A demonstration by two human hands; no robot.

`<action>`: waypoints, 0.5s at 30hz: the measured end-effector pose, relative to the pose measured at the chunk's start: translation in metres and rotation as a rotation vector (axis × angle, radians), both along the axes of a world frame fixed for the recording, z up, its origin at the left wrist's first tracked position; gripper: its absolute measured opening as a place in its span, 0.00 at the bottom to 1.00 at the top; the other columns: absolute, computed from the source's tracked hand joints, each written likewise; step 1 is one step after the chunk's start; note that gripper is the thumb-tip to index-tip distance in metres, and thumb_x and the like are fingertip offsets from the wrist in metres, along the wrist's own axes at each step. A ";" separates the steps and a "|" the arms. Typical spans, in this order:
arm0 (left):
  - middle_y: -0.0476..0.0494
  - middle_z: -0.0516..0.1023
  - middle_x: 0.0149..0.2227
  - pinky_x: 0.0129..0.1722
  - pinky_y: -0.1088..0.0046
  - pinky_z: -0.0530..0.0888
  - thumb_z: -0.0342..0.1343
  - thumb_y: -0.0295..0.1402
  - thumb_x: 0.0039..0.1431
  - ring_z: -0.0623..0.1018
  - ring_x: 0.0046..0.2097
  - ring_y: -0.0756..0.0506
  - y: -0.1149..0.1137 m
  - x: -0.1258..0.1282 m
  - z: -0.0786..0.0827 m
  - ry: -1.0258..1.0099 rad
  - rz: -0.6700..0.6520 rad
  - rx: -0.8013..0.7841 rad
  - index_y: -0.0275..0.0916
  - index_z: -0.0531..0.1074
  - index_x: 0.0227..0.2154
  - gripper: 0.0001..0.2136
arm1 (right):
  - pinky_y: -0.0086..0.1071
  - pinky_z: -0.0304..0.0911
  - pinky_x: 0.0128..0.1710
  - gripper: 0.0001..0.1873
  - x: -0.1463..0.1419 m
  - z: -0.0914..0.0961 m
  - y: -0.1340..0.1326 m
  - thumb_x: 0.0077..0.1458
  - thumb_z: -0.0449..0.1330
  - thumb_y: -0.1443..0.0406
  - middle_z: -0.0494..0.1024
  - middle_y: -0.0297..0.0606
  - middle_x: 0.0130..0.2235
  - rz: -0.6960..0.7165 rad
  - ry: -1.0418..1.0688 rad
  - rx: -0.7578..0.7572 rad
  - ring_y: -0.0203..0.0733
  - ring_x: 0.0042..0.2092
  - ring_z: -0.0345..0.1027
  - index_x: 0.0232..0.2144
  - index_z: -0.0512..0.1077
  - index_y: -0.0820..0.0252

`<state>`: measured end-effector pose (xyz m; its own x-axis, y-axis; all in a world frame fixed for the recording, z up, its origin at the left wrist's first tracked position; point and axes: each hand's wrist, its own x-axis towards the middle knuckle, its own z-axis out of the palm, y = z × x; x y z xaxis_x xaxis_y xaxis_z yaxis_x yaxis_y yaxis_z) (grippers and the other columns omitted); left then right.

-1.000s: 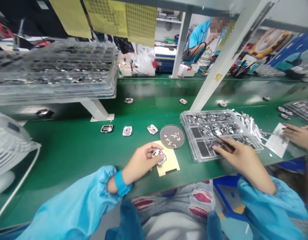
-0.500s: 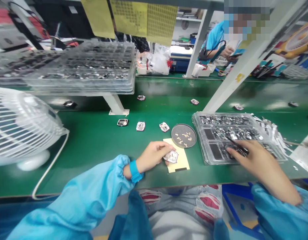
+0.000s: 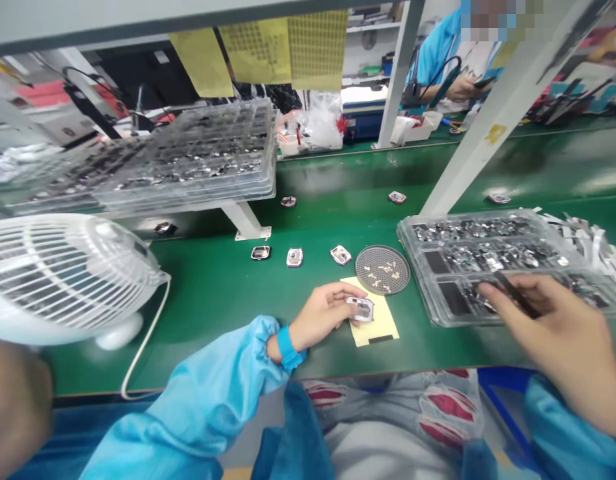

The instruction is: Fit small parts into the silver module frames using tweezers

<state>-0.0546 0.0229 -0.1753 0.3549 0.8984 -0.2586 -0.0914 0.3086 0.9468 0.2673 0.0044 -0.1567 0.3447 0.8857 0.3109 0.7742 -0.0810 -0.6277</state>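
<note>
My left hand [image 3: 325,313] grips a small silver watch case [image 3: 361,309] between thumb and fingers, its open inside facing up. The case is above a yellow paper sheet [image 3: 383,327] lying on the bench. My right hand [image 3: 558,327] is closed round dark tweezers [image 3: 517,295], whose tip is over a clear compartment tray [image 3: 422,297] of small shiny parts. Whether the tips hold a part is too small to tell. Close by, a round grey mesh dish [image 3: 383,287] bears several tiny beige pieces.
Several similar cases [image 3: 295,257] lie spread along the green bench [image 3: 203,280]. A white fan [image 3: 68,280] stands at left, its cord on the bench. Stacked trays [image 3: 188,177] rest on a shelf. Paper strips [image 3: 591,243] lie at right. Across the bench, a person [image 3: 438,47] handles something.
The view has shifted, sliding the bench things rightward. My left hand has changed its hold on the watch case, the thumb now across it. A blurred brown shape has appeared at lower left.
</note>
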 end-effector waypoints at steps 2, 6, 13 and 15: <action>0.37 0.81 0.39 0.29 0.78 0.75 0.68 0.33 0.49 0.80 0.35 0.48 -0.001 0.002 -0.002 -0.032 0.023 -0.007 0.30 0.75 0.40 0.16 | 0.34 0.69 0.36 0.17 -0.034 0.002 -0.010 0.49 0.69 0.52 0.80 0.40 0.35 0.194 0.273 0.003 0.43 0.34 0.75 0.34 0.74 0.57; 0.40 0.80 0.33 0.29 0.75 0.78 0.71 0.40 0.48 0.80 0.33 0.47 0.000 0.005 -0.009 -0.014 0.045 -0.029 0.31 0.74 0.36 0.19 | 0.30 0.70 0.30 0.14 -0.095 -0.007 -0.012 0.50 0.69 0.55 0.79 0.38 0.30 0.513 0.548 -0.162 0.40 0.30 0.74 0.31 0.75 0.59; 0.43 0.79 0.29 0.24 0.78 0.71 0.65 0.48 0.54 0.74 0.25 0.52 0.007 0.000 -0.009 0.054 0.099 0.025 0.31 0.77 0.36 0.21 | 0.30 0.71 0.38 0.13 -0.123 -0.032 0.002 0.58 0.64 0.56 0.81 0.39 0.36 0.707 0.699 -0.233 0.41 0.38 0.75 0.36 0.78 0.60; 0.44 0.79 0.29 0.22 0.79 0.65 0.61 0.48 0.58 0.69 0.23 0.54 0.005 -0.001 -0.004 0.104 0.112 0.082 0.31 0.79 0.40 0.21 | 0.29 0.70 0.34 0.14 -0.122 -0.035 0.002 0.57 0.64 0.55 0.79 0.37 0.31 0.718 0.693 -0.283 0.39 0.34 0.73 0.31 0.78 0.61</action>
